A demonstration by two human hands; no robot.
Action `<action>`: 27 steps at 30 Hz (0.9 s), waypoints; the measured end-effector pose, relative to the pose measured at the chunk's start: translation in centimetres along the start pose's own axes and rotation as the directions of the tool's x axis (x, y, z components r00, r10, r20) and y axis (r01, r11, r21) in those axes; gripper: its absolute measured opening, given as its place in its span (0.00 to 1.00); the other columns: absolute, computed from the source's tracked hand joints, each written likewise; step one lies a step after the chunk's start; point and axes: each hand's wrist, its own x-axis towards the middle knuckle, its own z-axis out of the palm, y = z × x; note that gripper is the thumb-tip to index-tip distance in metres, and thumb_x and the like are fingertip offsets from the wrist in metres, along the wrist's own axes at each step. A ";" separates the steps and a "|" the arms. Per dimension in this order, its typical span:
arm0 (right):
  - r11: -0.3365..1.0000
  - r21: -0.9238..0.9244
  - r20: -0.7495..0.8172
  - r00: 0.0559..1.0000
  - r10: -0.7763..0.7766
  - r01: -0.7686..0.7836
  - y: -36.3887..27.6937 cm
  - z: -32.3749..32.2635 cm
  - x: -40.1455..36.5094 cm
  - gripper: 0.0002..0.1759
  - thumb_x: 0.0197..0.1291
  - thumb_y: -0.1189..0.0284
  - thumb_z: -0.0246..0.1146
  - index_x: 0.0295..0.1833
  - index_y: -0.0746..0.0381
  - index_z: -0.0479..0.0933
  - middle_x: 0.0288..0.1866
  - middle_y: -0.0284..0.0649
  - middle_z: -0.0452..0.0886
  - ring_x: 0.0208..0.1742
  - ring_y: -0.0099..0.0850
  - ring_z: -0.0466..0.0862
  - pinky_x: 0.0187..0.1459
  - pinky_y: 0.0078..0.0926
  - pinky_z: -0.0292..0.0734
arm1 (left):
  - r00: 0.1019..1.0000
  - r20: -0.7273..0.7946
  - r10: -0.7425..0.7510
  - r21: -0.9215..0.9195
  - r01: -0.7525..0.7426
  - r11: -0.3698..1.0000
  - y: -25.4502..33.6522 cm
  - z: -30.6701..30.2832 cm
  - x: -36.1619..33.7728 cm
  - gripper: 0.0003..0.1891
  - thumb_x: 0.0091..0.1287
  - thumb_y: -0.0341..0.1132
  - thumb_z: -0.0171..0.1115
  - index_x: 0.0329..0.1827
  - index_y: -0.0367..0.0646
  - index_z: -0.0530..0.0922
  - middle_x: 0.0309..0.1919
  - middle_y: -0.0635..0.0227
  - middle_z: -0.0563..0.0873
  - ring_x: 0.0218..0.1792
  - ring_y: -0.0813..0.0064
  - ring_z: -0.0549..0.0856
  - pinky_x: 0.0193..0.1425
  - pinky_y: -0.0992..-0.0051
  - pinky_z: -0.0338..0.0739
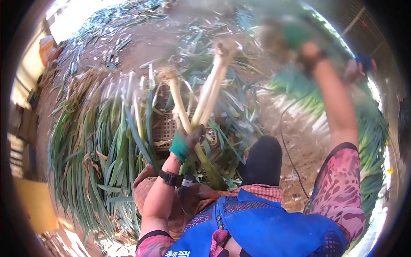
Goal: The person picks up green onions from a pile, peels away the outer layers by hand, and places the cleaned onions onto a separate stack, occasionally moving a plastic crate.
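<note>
The left hand [186,143] squeezes some long onions [206,92], white ends sticking up above the fist. The right hand [294,36] is up high, too blurry to tell its grip.

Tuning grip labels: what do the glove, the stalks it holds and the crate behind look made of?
Glove on the left hand: matte green fabric, darker palm, possibly coated. Stalks: fresh plant, smooth white shafts, hairy root ends. Crate: tan lattice, plastic or wicker; too blurred to tell.

The raised right hand [294,35] is motion-blurred, its fingers' hold unclear.
</note>
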 end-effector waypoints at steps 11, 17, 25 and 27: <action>0.971 -0.062 -0.226 0.945 -0.238 0.230 -13.0 2.2 -11.0 0.03 0.45 0.65 0.63 0.27 0.48 0.76 0.23 0.24 0.79 0.30 0.31 0.82 0.38 0.32 0.74 | 0.840 0.343 0.421 -0.024 -0.440 0.898 2.2 8.9 -4.0 0.24 0.70 0.27 0.60 0.68 0.36 0.67 0.41 0.71 0.81 0.38 0.82 0.80 0.41 0.81 0.76; 0.960 -0.278 -0.289 0.950 -0.120 0.036 -12.8 -5.6 -13.9 0.04 0.48 0.65 0.63 0.29 0.51 0.77 0.23 0.24 0.79 0.29 0.31 0.80 0.37 0.32 0.71 | 0.792 0.594 0.142 0.006 -0.181 0.983 6.8 12.0 -4.2 0.21 0.65 0.29 0.65 0.58 0.32 0.72 0.43 0.61 0.84 0.43 0.68 0.86 0.50 0.70 0.82; 0.863 -0.384 0.275 0.851 0.447 -0.330 -4.1 -3.8 -21.7 0.11 0.53 0.67 0.66 0.42 0.56 0.84 0.37 0.33 0.87 0.40 0.35 0.86 0.34 0.42 0.78 | 0.876 0.423 0.232 0.213 -0.345 0.914 2.8 3.6 1.5 0.19 0.65 0.38 0.63 0.54 0.33 0.79 0.42 0.61 0.86 0.42 0.68 0.85 0.50 0.71 0.80; 0.817 -0.448 0.424 0.719 0.551 -0.362 -4.6 -5.5 -22.9 0.17 0.55 0.66 0.65 0.50 0.55 0.85 0.41 0.34 0.88 0.42 0.39 0.86 0.39 0.45 0.80 | 0.922 0.276 0.273 0.043 -0.296 0.954 2.9 1.4 3.3 0.19 0.70 0.39 0.60 0.57 0.35 0.79 0.43 0.65 0.85 0.41 0.69 0.84 0.52 0.70 0.79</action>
